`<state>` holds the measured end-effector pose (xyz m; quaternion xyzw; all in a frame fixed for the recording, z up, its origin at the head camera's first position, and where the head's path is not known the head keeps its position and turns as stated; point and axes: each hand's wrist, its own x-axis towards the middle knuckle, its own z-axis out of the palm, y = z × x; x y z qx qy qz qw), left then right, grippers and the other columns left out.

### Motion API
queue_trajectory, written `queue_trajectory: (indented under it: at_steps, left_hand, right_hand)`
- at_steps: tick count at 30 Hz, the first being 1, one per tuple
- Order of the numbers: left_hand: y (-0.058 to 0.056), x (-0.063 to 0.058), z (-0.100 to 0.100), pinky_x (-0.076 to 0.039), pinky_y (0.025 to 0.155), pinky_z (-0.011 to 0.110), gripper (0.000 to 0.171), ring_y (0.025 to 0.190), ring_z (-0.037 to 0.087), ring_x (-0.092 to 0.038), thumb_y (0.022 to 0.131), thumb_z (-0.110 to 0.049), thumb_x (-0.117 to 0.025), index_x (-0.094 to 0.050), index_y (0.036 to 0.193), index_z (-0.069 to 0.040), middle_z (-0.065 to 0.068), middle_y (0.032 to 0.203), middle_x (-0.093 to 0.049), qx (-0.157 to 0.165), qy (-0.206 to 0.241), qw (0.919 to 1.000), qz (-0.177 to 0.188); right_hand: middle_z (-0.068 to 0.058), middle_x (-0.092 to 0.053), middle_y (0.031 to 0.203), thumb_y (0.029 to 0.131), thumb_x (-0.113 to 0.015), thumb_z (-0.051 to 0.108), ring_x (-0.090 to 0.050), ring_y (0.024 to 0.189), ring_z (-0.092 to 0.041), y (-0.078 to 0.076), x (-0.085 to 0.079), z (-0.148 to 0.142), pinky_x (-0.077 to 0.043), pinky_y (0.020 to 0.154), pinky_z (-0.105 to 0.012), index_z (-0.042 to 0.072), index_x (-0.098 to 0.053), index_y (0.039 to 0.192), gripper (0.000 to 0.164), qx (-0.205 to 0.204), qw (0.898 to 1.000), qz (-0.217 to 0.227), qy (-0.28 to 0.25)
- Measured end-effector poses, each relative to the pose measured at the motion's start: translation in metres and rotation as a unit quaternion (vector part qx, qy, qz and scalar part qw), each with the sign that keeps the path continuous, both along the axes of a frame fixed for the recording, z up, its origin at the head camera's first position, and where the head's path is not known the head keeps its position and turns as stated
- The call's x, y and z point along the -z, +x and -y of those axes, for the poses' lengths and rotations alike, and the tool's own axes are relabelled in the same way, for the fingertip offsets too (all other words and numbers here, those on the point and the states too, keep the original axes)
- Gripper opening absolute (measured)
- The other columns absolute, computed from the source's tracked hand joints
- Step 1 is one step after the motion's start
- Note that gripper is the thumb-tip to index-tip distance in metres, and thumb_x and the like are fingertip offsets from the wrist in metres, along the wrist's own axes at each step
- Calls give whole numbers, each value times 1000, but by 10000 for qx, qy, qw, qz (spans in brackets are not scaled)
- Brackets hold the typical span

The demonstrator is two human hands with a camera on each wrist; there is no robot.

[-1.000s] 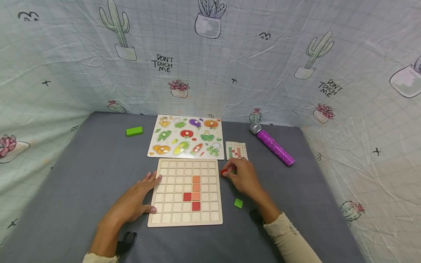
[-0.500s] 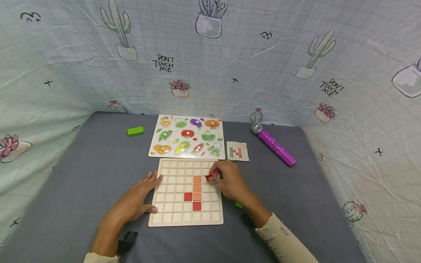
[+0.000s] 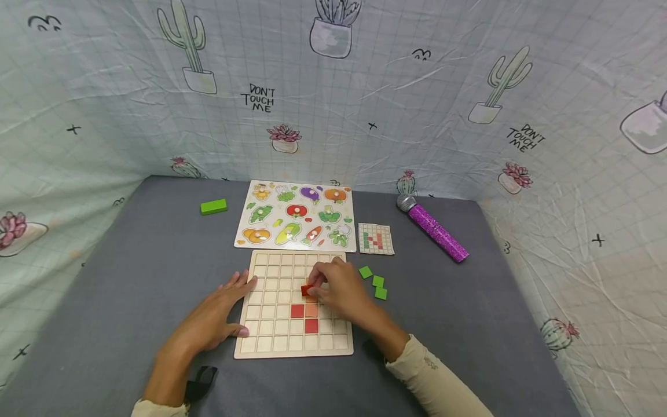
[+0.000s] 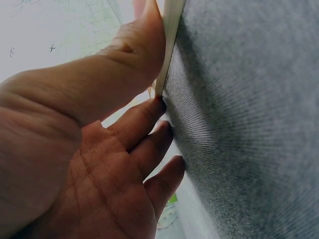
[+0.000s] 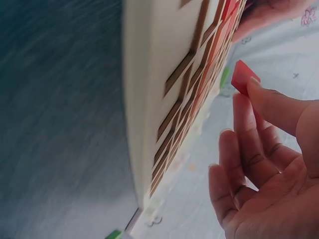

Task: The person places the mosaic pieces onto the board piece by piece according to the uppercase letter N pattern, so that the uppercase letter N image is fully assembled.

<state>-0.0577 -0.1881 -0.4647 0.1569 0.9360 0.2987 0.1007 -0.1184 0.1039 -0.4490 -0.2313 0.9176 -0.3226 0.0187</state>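
Observation:
A wooden grid board lies on the grey table. Two red tiles and a column of orange tiles sit in its cells. Between thumb and forefinger, my right hand pinches another red tile, tilted above the board and overlapping the orange column. In the right wrist view this red tile stands clear of the grid. My left hand rests along the board's left edge, thumb and fingertips touching the rim, as the left wrist view of the board's edge also shows.
Three green tiles lie right of the board. Behind it are a vegetable puzzle and a small pattern card. A purple glittery microphone is at the back right, a green block at the back left.
My right hand has carried the red tile leftwards from beside the board to above the orange column, uncovering green tiles on the table. My left hand stays at the board's edge.

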Motion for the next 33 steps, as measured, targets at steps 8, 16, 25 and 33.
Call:
queue_trajectory:
  at_steps: [8,16,25,33]
  left_hand:
    - [-1,0,0,-24,127,70,105,160,50,-26,72,-16,-95,-42,162,-3,25,171,-31,4,-7,10000,2]
    - [0,2,-1,-27,125,71,104,159,50,-29,71,-18,-95,-44,161,-3,26,170,-34,14,-10,10000,-91]
    - [0,2,-1,-27,125,71,104,159,50,-29,71,-19,-95,-45,161,-3,26,170,-35,20,28,9999,-106]
    - [0,0,-1,-25,126,71,105,159,50,-28,72,-17,-95,-43,162,-4,24,171,-33,-29,-13,10000,-38]
  right_hand:
    - [11,-62,73,89,-88,20,-49,78,-6,3,-1,19,-41,75,-26,23,-74,85,15,4,9991,257,333]
    - [13,-60,68,89,-87,19,-47,76,-6,1,0,36,-40,79,-27,24,-72,82,17,-45,9978,346,570]
    - [14,-58,64,89,-87,20,-46,75,-7,-1,2,49,-37,72,-24,24,-72,82,16,-31,9961,122,870]
    - [15,-57,62,88,-87,21,-46,73,-7,-1,4,53,-36,70,-24,25,-74,78,17,-59,9943,42,1061]
